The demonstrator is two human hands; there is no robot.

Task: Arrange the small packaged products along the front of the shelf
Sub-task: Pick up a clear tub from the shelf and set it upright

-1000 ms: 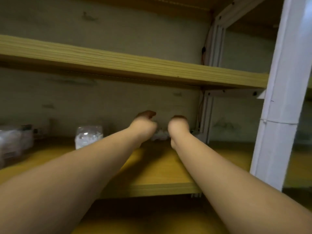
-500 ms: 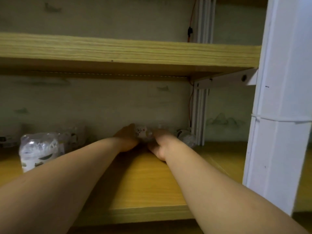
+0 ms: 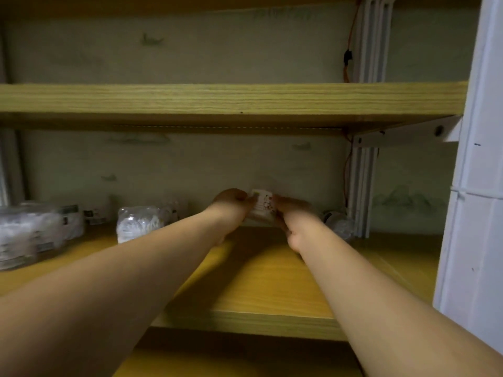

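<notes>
Packet [image 3: 261, 205] at frame centre, deep on shelf [image 3: 261, 284], pinched at its side edges by left hand [image 3: 233, 206] & right hand [image 3: 292, 216]. Prob light, thin, crinkly wrap w/ slick film, so hold edges, don't squeeze middle

Your hands frame a small white packet [image 3: 262, 204] printed with red and dark marks. The shelf [image 3: 261, 284] is yellow-brown wood with fine grain lines. The clear bag [image 3: 138, 223] to your left shows white contents. The upright post [image 3: 479, 186] is white, and the back wall [image 3: 190, 164] is pale grey-green with faint darker smudges.
</notes>
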